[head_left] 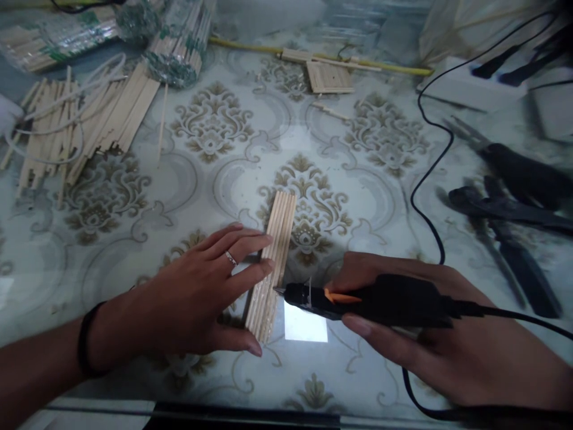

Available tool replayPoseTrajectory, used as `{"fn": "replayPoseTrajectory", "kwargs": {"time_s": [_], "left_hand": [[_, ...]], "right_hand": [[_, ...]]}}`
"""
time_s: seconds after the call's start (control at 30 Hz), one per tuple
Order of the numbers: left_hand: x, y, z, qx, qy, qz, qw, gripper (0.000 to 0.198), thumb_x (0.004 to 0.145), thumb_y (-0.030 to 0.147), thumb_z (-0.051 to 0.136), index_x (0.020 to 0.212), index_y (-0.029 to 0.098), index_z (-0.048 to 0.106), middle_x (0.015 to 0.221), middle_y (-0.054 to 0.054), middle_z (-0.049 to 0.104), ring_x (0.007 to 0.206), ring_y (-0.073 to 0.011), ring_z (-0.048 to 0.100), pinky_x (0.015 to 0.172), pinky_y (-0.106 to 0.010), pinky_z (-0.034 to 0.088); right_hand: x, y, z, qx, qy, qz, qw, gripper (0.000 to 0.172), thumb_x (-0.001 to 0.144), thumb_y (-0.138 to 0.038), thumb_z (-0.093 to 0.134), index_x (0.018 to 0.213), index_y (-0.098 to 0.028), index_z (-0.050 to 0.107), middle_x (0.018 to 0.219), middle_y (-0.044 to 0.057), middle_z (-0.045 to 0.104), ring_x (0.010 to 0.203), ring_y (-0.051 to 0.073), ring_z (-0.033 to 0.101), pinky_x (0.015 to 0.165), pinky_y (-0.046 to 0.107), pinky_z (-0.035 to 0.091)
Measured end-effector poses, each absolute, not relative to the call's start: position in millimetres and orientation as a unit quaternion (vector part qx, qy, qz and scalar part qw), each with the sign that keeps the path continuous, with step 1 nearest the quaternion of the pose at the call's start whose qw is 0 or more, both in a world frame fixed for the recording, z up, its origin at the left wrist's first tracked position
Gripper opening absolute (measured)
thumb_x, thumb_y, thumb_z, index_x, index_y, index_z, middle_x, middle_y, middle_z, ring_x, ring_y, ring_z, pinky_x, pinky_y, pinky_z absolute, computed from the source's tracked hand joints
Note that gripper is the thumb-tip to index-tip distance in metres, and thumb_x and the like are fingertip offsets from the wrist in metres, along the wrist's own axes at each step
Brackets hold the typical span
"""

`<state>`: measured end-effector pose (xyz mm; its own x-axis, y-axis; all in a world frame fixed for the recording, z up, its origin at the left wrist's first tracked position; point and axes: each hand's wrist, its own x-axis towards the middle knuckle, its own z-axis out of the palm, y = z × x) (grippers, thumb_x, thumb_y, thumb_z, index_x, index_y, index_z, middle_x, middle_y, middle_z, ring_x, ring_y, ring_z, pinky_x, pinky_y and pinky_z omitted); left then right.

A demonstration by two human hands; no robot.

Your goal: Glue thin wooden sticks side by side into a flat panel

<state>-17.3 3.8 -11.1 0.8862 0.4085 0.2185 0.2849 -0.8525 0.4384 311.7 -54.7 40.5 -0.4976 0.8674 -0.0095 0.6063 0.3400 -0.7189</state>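
Stick panel (278, 239), a flat strip of thin pale wooden sticks set side by side, lies just below the centre of my frame on the patterned glass table (224, 149), running from lower left up to the right. From here I see my left hand (197, 304) spread flat, palm down, fingers stretched out. The fingertips rest on the middle of the panel and the thumb lies beside its lower end. There is a ring (231, 258) on one finger and a dark wristband (85, 340) on the wrist.

My right hand (447, 352), at the lower right, is wrapped around a black glue gun (385, 298) with an orange trigger, held nearly level and pointing left. Its nozzle (281, 291) sits at the right edge of the panel's lower half; I cannot tell whether it actually touches the wood. A black cord (430, 179) runs from the back of the gun, and another stretch of it loops up the right side of the frame. A bright square reflection (307, 325) shows on the glass just under the gun.

In the upper left a heap of loose sticks (111, 119) lies fanned out with a white cord (67, 95) draped over it. Above that are plastic-wrapped bundles (179, 42) of sticks. At the top centre a smaller panel (329, 76) rests near a yellow rod (394, 67). Dark-handled cutters (514, 173) lie at the right edge, blurred.
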Motion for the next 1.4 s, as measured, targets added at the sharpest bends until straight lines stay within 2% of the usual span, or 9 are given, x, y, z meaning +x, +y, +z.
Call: {"fn": "replayPoseTrajectory", "kwargs": {"time_s": [0.27, 0.43, 0.9, 1.17, 1.3, 1.4], "left_hand": [[-19.0, 4.6, -11.6, 0.944, 0.190, 0.149, 0.225, 0.094, 0.093, 0.081, 0.092, 0.156, 0.018, 0.064, 0.169, -0.026, 0.065, 0.164, -0.0476, 0.061, 0.140, -0.071, 0.050], [-18.6, 4.9, -11.7, 0.946, 0.183, 0.156, 0.217, 0.096, 0.092, 0.082, 0.091, 0.155, 0.016, 0.064, 0.167, -0.027, 0.066, 0.162, -0.0475, 0.061, 0.138, -0.071, 0.052], [-18.8, 4.0, -11.8, 0.943, 0.190, 0.153, 0.225, 0.095, 0.091, 0.081, 0.093, 0.155, 0.017, 0.065, 0.168, -0.026, 0.066, 0.164, -0.0476, 0.060, 0.139, -0.071, 0.051], [-17.1, 4.5, -11.7, 0.951, 0.179, 0.158, 0.198, 0.096, 0.093, 0.086, 0.087, 0.152, 0.015, 0.063, 0.164, -0.027, 0.067, 0.161, -0.0469, 0.063, 0.140, -0.067, 0.052], [-17.4, 5.2, -11.0, 0.953, 0.174, 0.162, 0.186, 0.090, 0.101, 0.087, 0.077, 0.151, 0.014, 0.061, 0.161, -0.028, 0.068, 0.158, -0.0471, 0.066, 0.138, -0.069, 0.053], [-17.3, 5.2, -10.8, 0.954, 0.175, 0.161, 0.181, 0.092, 0.101, 0.087, 0.077, 0.153, 0.014, 0.060, 0.162, -0.028, 0.068, 0.158, -0.0479, 0.065, 0.137, -0.069, 0.054]], "right_hand": [[313.1, -53.4, 40.9, -0.464, -0.796, 0.338, 0.193, 0.008, 0.113, -0.026, 0.070, 0.112, -0.031, 0.076, 0.092, 0.001, 0.086, 0.072, 0.021, 0.084, 0.067, 0.031, 0.069], [312.5, -53.2, 41.0, -0.460, -0.801, 0.330, 0.192, 0.008, 0.112, -0.025, 0.071, 0.114, -0.031, 0.077, 0.101, 0.001, 0.089, 0.081, 0.022, 0.088, 0.071, 0.030, 0.070], [313.8, -54.9, 40.5, -0.464, -0.806, 0.322, 0.178, 0.009, 0.113, -0.030, 0.070, 0.113, -0.031, 0.078, 0.104, 0.004, 0.091, 0.084, 0.025, 0.089, 0.070, 0.033, 0.071], [312.1, -54.6, 39.1, -0.447, -0.815, 0.327, 0.171, 0.007, 0.114, -0.032, 0.071, 0.111, -0.031, 0.078, 0.104, 0.003, 0.090, 0.086, 0.024, 0.089, 0.069, 0.031, 0.071], [310.0, -54.8, 39.7, -0.444, -0.805, 0.354, 0.172, 0.005, 0.112, -0.030, 0.072, 0.113, -0.031, 0.077, 0.093, 0.000, 0.087, 0.076, 0.022, 0.085, 0.072, 0.032, 0.072], [312.2, -52.7, 38.8, -0.448, -0.804, 0.351, 0.174, 0.008, 0.112, -0.026, 0.072, 0.117, -0.030, 0.077, 0.099, 0.000, 0.089, 0.080, 0.021, 0.087, 0.076, 0.031, 0.072]]}}
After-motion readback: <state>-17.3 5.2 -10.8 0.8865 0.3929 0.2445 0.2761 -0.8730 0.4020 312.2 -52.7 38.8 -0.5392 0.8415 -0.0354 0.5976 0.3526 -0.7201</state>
